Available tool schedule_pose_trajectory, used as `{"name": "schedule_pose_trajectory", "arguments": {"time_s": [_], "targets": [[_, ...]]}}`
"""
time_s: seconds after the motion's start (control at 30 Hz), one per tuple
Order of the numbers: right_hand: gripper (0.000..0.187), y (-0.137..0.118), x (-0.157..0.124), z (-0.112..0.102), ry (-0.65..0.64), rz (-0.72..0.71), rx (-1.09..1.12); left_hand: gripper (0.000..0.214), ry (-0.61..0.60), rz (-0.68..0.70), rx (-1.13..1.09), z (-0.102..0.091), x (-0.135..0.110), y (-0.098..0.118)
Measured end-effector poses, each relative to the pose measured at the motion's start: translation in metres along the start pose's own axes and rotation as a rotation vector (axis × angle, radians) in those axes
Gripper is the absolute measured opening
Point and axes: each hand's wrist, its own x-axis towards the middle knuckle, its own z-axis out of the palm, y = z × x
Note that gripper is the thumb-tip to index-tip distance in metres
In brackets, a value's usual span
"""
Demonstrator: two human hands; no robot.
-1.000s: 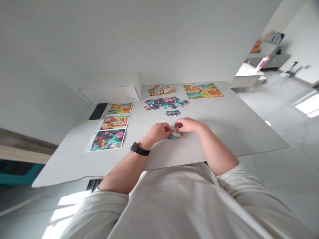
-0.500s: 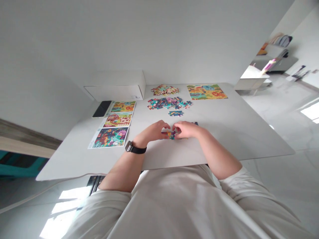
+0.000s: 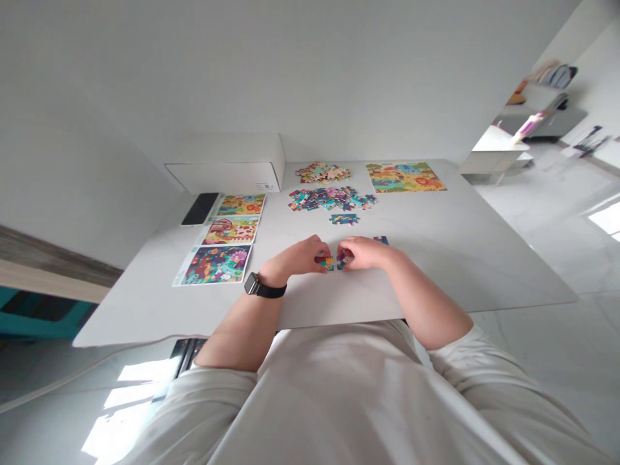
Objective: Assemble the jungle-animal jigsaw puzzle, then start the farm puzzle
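From my end I'm seeing the white table (image 3: 436,258) filling the mid of the head cam, w/ the white box (image 3: 223,175) standing at its far L, by the wall. The animal pic (image 3: 405,177) is lying at the far R; three picture sheets (image 3: 217,265) are running down the L side. The dark puzzle pile (image 3: 332,199) is sitting just in front of the lighter puzzle pile (image 3: 323,172).

I'm watching the L hand (image 3: 306,255) and R hand (image 3: 363,252) working nr the front edge, facing each other. Both are curling thumb & fingers, parted only abt as far as what they're gripping: L is pinching the left puzzle chunk (image 3: 329,261), R the right puzzle chunk (image 3: 345,257), partly hidden.

The phone (image 3: 199,209) is lying beside the sheets; the watch (image 3: 252,284) is circling the L wrist. The joined puzzle bit (image 3: 343,219) is resting b/w pile & hands, and a small blue piece (image 3: 381,239) is poking out past the R hand.

Vs 0.5 s ago, a thin gap is now showing b/w the chunks, which were looking joined; the piles are staying as they were.
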Motion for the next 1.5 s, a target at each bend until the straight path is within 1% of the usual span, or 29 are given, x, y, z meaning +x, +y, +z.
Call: {"name": "schedule_pose_trajectory", "arguments": {"time_s": [0.13, 0.2, 0.27, 0.37, 0.43, 0.47, 0.53, 0.63, 0.73, 0.83, 0.97, 1.2, 1.37, 1.5], "targets": [[0.034, -0.002, 0.002, 0.001, -0.003, -0.006, 0.041, 0.041, -0.005, -0.009, 0.002, -0.005, -0.003, -0.006], [0.032, 0.003, -0.001, -0.003, 0.024, -0.006, 0.102, 0.041, -0.021, -0.023, 0.006, -0.007, -0.005, -0.009], [0.028, 0.014, -0.007, -0.011, 0.124, 0.021, 0.198, 0.041, -0.045, -0.042, 0.001, -0.009, -0.006, -0.011], [0.027, 0.038, -0.020, -0.026, 0.391, 0.127, 0.299, 0.039, -0.049, -0.058, 0.000, -0.012, -0.007, -0.010], [0.026, 0.056, -0.028, -0.033, 0.481, 0.229, 0.312, 0.040, 0.005, -0.046, 0.008, -0.013, -0.007, -0.007], [0.025, 0.063, -0.031, -0.035, 0.490, 0.279, 0.313, 0.040, 0.040, -0.035, 0.012, -0.014, -0.006, -0.005], [0.024, 0.075, -0.034, -0.036, 0.471, 0.360, 0.289, 0.041, 0.097, -0.008, 0.016, -0.014, -0.004, 0.001], [0.023, 0.085, -0.035, -0.034, 0.386, 0.435, 0.228, 0.038, 0.119, 0.052, 0.020, -0.008, 0.000, 0.011], [0.028, 0.088, -0.034, -0.032, 0.295, 0.466, 0.182, 0.038, 0.105, 0.156, 0.029, 0.003, 0.006, 0.020], [0.034, 0.089, -0.035, -0.031, 0.233, 0.487, 0.153, 0.038, 0.087, 0.249, 0.035, 0.013, 0.011, 0.027], [0.037, 0.088, -0.034, -0.030, 0.167, 0.527, 0.116, 0.032, 0.060, 0.293, 0.038, 0.020, 0.015, 0.033], [0.037, 0.083, -0.030, -0.028, 0.153, 0.509, 0.085, 0.025, 0.077, 0.317, 0.018, 0.027, 0.017, 0.040], [0.036, 0.085, -0.029, -0.025, 0.141, 0.506, 0.082, 0.028, 0.089, 0.323, 0.012, 0.035, 0.021, 0.042], [0.037, 0.087, -0.029, -0.025, 0.158, 0.485, 0.098, 0.025, 0.112, 0.331, -0.027, 0.032, 0.021, 0.041]]}}
